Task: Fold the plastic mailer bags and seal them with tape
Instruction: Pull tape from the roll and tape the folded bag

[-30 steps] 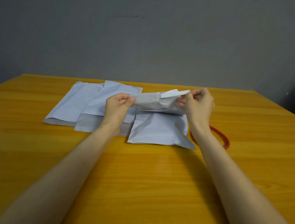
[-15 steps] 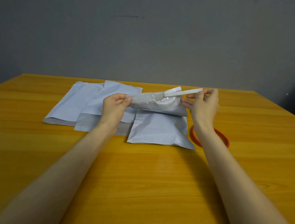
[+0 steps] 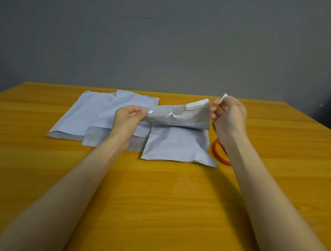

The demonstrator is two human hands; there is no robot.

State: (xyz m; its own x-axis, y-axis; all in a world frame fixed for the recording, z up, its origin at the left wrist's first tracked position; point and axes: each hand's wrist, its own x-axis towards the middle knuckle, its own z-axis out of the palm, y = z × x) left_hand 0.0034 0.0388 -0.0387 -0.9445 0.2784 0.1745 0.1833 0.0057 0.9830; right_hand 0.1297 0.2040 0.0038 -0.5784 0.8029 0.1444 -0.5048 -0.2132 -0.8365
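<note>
Grey wall (image 3: pixel 164 49) behind, orange wood-grain worktop (image 3: pixel 157 197) in front. Mailer (image 3: pixel 177 144) sits mid-worktop, slightly right of centre, with its body flat on the wood. Its flap (image 3: pixel 180 116) is lifted off the body and curled over, showing the grey inner side and a shiny, crinkled clear band along it. Left hand (image 3: pixel 126 119) is held above the worktop and pinches the flap's left end between thumb and curled fingers. Right hand (image 3: pixel 230 116) is just beside the flap's right edge; can't tell whether they touch. Its fingers are curled and pinch a small white strip (image 3: pixel 224 96), whose tip sticks up above them. White stub (image 3: pixel 195 106) lies on the flap's top right corner; can't tell if it joins the strip. Two flat bags lie to the left, overlapping: the outer bag (image 3: pixel 76 117) is furthest left, and the inner bag (image 3: pixel 124 104) lies on top of its right side. The inner bag runs under the left hand and forearm up to the mailer's left edge. Both have grey ends toward the camera. Red ring (image 3: pixel 217 152) lies on the worktop just right of the mailer, mostly hidden behind the right forearm; can't tell if it's tape. Both forearms are bare, reaching in from the bottom corners.
</note>
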